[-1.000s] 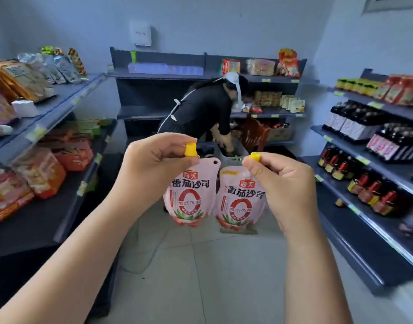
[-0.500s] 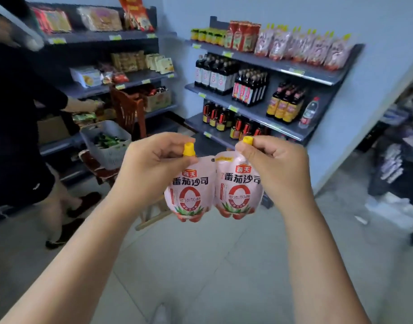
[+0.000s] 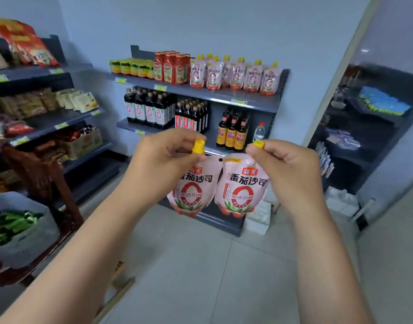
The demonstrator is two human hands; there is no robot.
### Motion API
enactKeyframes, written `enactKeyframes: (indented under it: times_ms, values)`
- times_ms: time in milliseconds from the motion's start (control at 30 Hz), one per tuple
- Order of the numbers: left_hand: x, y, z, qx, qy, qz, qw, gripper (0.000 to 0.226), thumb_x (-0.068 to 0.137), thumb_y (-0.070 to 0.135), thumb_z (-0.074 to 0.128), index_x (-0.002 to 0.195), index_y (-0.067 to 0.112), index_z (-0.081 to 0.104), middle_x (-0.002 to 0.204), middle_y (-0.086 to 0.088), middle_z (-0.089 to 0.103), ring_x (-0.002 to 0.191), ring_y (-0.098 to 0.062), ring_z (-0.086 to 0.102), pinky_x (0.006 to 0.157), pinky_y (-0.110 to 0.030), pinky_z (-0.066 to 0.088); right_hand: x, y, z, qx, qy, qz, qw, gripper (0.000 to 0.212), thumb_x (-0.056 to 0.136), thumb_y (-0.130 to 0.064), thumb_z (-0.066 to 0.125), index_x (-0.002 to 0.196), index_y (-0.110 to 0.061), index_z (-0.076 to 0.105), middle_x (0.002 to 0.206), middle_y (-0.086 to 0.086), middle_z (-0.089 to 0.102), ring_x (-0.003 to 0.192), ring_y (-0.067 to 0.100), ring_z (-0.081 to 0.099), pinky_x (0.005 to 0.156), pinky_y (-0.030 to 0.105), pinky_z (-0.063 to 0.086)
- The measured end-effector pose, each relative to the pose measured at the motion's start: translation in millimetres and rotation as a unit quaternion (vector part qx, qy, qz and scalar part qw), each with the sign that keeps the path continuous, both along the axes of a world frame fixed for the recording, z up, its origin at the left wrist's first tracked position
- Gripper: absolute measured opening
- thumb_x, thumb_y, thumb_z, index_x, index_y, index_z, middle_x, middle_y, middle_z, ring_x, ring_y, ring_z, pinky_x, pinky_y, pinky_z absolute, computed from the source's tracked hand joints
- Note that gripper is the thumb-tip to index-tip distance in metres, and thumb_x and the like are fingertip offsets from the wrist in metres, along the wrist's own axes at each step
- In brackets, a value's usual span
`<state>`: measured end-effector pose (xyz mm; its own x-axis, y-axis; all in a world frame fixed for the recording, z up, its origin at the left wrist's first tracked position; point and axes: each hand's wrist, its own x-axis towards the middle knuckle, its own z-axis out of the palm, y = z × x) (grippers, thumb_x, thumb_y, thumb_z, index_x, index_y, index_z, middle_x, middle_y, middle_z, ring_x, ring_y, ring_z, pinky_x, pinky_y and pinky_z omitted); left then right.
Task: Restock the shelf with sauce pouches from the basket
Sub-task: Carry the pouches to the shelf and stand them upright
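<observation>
Facing the sauce shelf (image 3: 254, 99) squarely now, closer than before, left hand (image 3: 163, 164) and right hand (image 3: 287, 174) each pinch a pouch (image 3: 189, 190) cap, ready for stocking.

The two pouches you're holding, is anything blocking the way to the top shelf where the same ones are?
Nothing visible blocks it. The left pouch and right pouch hang in open air facing the top shelf, whose front strip is bare below the matching pouch row.

Your left hand (image 3: 163, 164) pinches the yellow cap of one sauce pouch (image 3: 189, 190), your right hand (image 3: 287, 169) another pouch (image 3: 241, 190); both hang touching, side by side. Far ahead, the top shelf (image 3: 254, 99) carries matching pouches.
</observation>
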<state>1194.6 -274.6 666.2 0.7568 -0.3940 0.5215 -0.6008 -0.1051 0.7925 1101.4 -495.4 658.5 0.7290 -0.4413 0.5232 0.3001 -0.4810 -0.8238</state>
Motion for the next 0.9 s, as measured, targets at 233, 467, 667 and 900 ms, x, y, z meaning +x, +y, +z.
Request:
enactKeyframes:
  times_ms: [233,467,667,900]
  values:
    - [128.0,-75.7,17.3,0.003,-0.022,-0.065,0.998,0.028,0.086,0.011,0.079,0.097,0.036,0.073,0.086,0.008,0.077,0.078,-0.004,0.075,0.070,-0.020,0.061,109.7,-63.4,12.5,0.001,-0.026,-0.056,0.998,0.005,0.080,-0.040,0.081,0.085,-0.040,0.083,0.080,-0.003,0.080,0.071,0.014,0.074,0.069,0.039,0.062]
    - [261.2,-164.2,25.5,0.019,-0.026,-0.068,0.997,0.021,0.084,0.012,0.080,0.097,0.027,0.074,0.083,-0.003,0.075,0.076,-0.015,0.074,0.070,-0.029,0.063,233.0,-144.3,20.6,0.000,-0.033,-0.035,0.999,0.008,0.083,-0.038,0.083,0.087,-0.045,0.082,0.082,-0.015,0.080,0.072,-0.002,0.074,0.062,0.012,0.053]
    - [367.3,-225.3,42.1,-0.005,-0.006,-0.095,0.995,0.023,0.080,0.004,0.083,0.097,0.018,0.074,0.084,-0.014,0.075,0.072,-0.018,0.074,0.065,-0.024,0.060,332.6,-209.6,31.7,-0.010,-0.064,-0.026,0.998,0.024,0.085,-0.027,0.084,0.082,-0.051,0.081,0.083,-0.020,0.080,0.076,-0.006,0.073,0.065,0.008,0.052]
    - [477.5,-279.1,58.0,0.013,-0.015,-0.081,0.996,0.022,0.078,0.008,0.086,0.096,0.015,0.075,0.079,-0.006,0.076,0.067,-0.009,0.073,0.061,-0.021,0.058,424.5,-256.3,40.6,-0.022,-0.056,-0.035,0.998,0.029,0.087,-0.025,0.082,0.079,-0.053,0.080,0.082,-0.021,0.079,0.076,-0.006,0.073,0.066,0.008,0.052]
